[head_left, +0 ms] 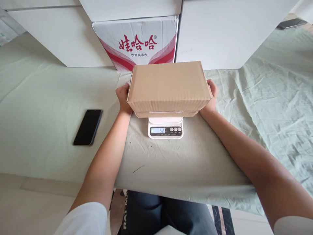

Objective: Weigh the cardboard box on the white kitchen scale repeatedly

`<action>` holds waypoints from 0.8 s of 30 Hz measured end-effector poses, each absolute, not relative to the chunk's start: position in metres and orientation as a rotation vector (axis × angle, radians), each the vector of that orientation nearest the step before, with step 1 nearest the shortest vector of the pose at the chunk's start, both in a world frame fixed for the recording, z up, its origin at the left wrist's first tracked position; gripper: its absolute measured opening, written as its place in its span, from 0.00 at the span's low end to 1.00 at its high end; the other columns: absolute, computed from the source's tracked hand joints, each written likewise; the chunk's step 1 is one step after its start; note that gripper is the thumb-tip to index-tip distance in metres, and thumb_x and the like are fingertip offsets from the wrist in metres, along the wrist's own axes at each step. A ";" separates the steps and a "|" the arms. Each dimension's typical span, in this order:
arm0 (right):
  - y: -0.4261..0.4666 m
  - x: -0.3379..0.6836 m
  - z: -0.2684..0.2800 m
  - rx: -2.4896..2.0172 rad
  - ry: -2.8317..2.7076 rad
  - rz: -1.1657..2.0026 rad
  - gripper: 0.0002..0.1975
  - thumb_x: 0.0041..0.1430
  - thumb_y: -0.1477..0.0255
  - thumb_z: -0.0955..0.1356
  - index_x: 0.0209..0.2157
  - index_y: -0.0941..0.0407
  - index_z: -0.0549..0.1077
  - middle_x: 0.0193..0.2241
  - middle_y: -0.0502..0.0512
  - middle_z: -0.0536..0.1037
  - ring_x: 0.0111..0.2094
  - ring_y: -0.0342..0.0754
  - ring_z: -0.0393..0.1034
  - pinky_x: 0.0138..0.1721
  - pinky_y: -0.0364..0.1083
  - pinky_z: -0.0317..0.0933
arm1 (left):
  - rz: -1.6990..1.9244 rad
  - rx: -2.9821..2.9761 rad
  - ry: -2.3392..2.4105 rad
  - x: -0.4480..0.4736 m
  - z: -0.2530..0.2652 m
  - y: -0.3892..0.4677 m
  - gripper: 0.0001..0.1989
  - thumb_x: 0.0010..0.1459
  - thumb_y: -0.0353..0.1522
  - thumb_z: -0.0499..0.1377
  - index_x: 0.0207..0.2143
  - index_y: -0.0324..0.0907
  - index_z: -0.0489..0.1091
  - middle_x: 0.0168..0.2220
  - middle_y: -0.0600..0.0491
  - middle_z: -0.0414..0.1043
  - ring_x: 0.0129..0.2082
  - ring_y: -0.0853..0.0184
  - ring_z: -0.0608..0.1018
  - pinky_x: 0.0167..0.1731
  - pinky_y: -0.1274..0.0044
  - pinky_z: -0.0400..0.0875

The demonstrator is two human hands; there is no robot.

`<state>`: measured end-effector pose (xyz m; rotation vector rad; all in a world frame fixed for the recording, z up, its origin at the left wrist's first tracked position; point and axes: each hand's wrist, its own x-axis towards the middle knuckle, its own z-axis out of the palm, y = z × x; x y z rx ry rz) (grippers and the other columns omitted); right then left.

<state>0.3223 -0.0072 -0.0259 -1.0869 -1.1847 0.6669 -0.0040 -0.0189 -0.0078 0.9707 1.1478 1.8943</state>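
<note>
**Brown carton held at both ends on a kitchen scale**

A plain brown corrugated cardboard box [168,88], closed and oblong, sits on a small white digital kitchen scale [165,128] near the middle of the surface [49,114], which is draped in a pale green wrinkled cloth. The left hand [123,97] presses flat against the box's left end and the right hand [212,95] against its right end; the fingers of both are closed on the box, mostly hidden behind its ends, with only the thumbs and the backs of the hands showing.

The box looks stiff and dry, with crisp edges and ribbed walls that give a fair grip. Judging by the low reading and the relaxed wrists, it is probably light. It overhangs the scale's platform on every side, so it could tip if let go unevenly; the two short ends, low down, seem the steadiest places to hold it.

The scale's lit display appears to read 52, and three round buttons sit beside it, their labels too small to read. Behind the box stands a white carton with red wave graphics [138,42] printed with red characters 娃哈哈 and smaller text 饮用纯净水. A black smartphone [88,127] lies face up, screen dark, well to the left of the scale.
</note>
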 end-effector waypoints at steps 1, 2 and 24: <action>-0.008 0.321 -0.025 -1.091 -1.179 0.671 0.27 0.69 0.51 0.71 0.24 0.50 0.60 0.23 0.48 0.61 0.30 0.47 0.58 0.34 0.49 0.58 | 1.890 0.991 1.148 -0.004 -0.008 -0.019 0.30 0.67 0.12 0.52 0.16 0.42 0.48 0.20 0.62 0.39 0.26 0.76 0.46 0.19 0.84 0.47; -0.009 0.320 -0.023 -1.095 -1.170 0.676 0.26 0.70 0.54 0.71 0.24 0.50 0.60 0.23 0.47 0.60 0.30 0.47 0.57 0.34 0.49 0.57 | 1.888 1.008 1.152 -0.004 -0.009 -0.018 0.30 0.67 0.13 0.51 0.16 0.42 0.48 0.20 0.61 0.39 0.26 0.76 0.46 0.20 0.84 0.47; -0.016 0.315 -0.016 -1.095 -1.144 0.705 0.23 0.62 0.54 0.71 0.24 0.51 0.59 0.24 0.46 0.57 0.30 0.45 0.49 0.35 0.50 0.51 | 1.888 0.952 1.110 -0.007 -0.015 -0.018 0.29 0.70 0.20 0.56 0.17 0.42 0.50 0.21 0.60 0.43 0.25 0.76 0.49 0.22 0.82 0.49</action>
